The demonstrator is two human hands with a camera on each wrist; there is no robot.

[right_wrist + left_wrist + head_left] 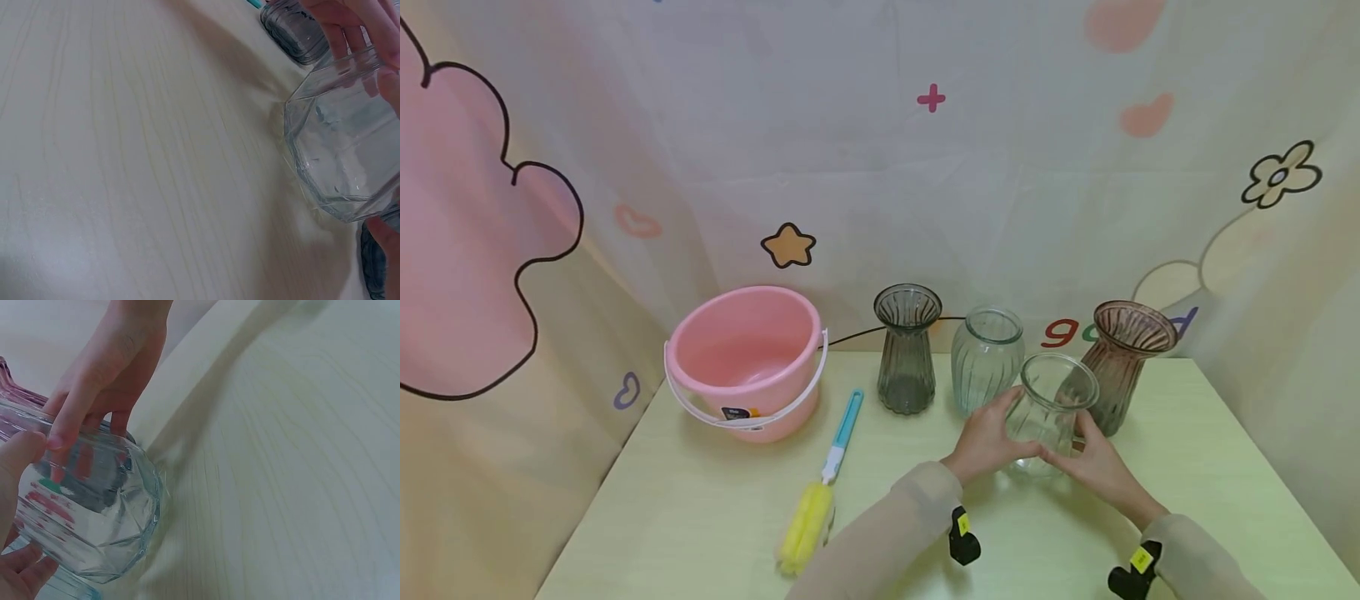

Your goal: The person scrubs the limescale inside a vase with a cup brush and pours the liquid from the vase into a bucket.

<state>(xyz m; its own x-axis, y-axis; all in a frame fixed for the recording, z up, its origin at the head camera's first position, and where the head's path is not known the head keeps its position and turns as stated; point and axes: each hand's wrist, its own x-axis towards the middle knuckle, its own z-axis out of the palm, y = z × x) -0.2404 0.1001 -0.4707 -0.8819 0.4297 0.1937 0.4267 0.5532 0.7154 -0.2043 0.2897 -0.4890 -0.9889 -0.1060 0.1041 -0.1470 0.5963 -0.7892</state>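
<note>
A clear glass vase (1037,421) with a faceted base stands between both hands, in front of the other vases. My left hand (995,437) grips its left side, and my right hand (1103,468) holds its right side; the thumbs meet at the front. In the left wrist view, fingers of both hands curl against the vase's glass (119,515). Its base is at or just above the table; which one I cannot tell. Close behind are a ribbed pale green glass vase (981,371) and a brownish-pink flared vase (1116,375).
A dark grey flared vase (907,362) stands at the back middle of the table (655,500). Left of it is a pink bucket (790,412) with a white handle. A yellow sponge brush (807,525) with a blue handle lies in front. A printed curtain (850,125) hangs behind.
</note>
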